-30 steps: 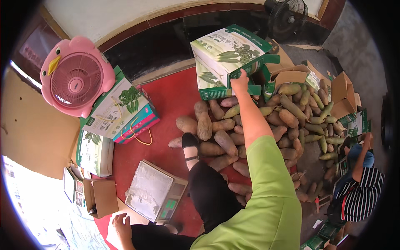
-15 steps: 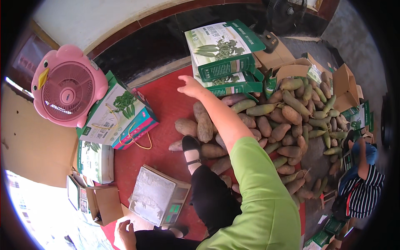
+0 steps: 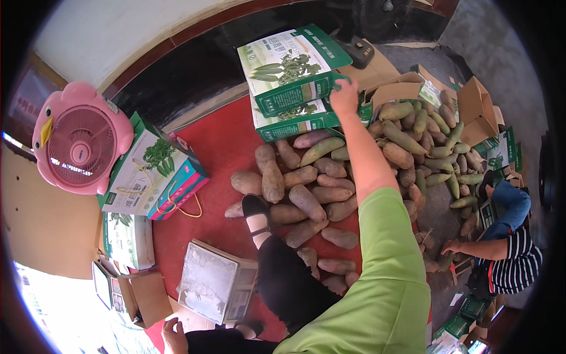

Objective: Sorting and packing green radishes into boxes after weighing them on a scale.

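My right hand (image 3: pixel 344 98) reaches out to the right end of the upper of two stacked cardboard boxes (image 3: pixel 292 69), white and green with pictures of green radishes. Its fingers close on the box's green end flap. The lower box (image 3: pixel 292 120) lies directly beneath, on the red mat (image 3: pixel 212 133). At the lower left, beside my dark trouser leg, my left hand (image 3: pixel 174 337) rests with loosely bent fingers slightly apart and holds nothing. Long green and brownish radishes (image 3: pixel 306 202) lie in a heap under and around my right arm.
A platform scale (image 3: pixel 215 280) stands near my foot. To the left are a pink bird-shaped fan (image 3: pixel 82 138), a carton with cord handles (image 3: pixel 147 171) and an open brown box (image 3: pixel 144 298). At the right, a co-worker in a striped top (image 3: pixel 516 265) reaches toward the radish heap.
My right hand has moved right, from the stack's left side to the upper box's right end, and grips its flap. The view has shifted slightly. The co-worker's arm now stretches toward the radishes.
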### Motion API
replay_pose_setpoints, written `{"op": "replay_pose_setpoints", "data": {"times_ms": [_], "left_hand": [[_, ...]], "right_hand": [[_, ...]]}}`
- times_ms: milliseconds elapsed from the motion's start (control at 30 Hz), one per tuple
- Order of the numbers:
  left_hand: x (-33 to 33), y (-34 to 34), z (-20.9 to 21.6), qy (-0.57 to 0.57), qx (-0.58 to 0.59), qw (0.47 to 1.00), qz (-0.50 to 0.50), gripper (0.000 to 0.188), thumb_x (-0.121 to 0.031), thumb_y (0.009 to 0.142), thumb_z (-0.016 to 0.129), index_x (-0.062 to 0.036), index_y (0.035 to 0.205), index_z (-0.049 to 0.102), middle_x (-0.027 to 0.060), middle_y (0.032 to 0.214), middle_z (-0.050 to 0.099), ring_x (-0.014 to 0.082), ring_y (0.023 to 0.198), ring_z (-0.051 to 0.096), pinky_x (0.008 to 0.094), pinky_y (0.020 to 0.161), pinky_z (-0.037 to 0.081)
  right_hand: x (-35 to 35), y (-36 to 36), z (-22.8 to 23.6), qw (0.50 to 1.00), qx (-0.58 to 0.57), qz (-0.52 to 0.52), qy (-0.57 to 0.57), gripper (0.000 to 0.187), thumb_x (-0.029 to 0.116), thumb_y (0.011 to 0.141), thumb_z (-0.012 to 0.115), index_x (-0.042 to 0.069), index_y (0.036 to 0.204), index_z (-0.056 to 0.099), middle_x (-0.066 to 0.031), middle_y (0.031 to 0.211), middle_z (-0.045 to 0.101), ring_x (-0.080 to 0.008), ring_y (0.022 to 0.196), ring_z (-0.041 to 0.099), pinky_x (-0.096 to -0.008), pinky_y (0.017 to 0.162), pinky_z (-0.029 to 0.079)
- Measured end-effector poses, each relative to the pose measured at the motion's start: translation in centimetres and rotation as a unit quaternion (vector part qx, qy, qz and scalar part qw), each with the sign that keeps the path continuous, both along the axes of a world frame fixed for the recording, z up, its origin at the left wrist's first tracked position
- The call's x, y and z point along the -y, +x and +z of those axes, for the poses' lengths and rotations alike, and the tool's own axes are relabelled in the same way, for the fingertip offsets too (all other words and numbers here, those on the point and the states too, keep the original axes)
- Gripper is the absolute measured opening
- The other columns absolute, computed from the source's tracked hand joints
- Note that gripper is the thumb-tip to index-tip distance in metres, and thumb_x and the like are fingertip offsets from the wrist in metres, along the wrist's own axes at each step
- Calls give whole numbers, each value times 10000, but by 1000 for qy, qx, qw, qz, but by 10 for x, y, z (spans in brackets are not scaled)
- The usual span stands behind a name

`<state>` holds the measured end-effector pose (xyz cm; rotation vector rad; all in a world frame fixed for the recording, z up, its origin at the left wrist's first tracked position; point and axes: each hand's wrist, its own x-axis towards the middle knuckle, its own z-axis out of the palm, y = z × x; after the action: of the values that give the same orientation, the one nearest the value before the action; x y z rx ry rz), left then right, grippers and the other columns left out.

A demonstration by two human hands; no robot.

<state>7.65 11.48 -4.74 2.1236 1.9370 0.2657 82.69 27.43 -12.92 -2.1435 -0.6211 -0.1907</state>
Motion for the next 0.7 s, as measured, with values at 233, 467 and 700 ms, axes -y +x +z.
{"op": "replay_pose_setpoints", "data": {"times_ms": [233, 467, 700], "left_hand": [[1, -13, -4, -6, -21, 1000, 6, 124, -15, 718, 589, 41, 822, 624, 159, 781, 610, 279, 733, 611, 357, 681, 472], [9, -26, -7, 8, -27, 1000, 11, 124, -19, 723, 585, 34, 827, 627, 156, 782, 612, 272, 727, 605, 360, 686, 471], [12, -21, -4, 34, -42, 998, -9, 116, -32, 732, 604, 32, 827, 624, 153, 785, 616, 272, 727, 606, 352, 682, 472]], "right_hand": [[16, 56, -27, 992, -90, 51, -70, 395, 108, 718, 656, 31, 1099, 590, -184, 1322, 401, -300, 1114, 499, -356, 917, 410], [5, 18, -51, 988, -102, 114, -2, 439, 64, 771, 611, -54, 1180, 505, -158, 1263, 442, -227, 704, 628, -322, 686, 491], [54, -54, -28, 962, -153, 203, 102, 411, 11, 791, 573, -74, 1183, 486, -124, 1214, 452, -157, 649, 589, -269, 572, 480]]}}
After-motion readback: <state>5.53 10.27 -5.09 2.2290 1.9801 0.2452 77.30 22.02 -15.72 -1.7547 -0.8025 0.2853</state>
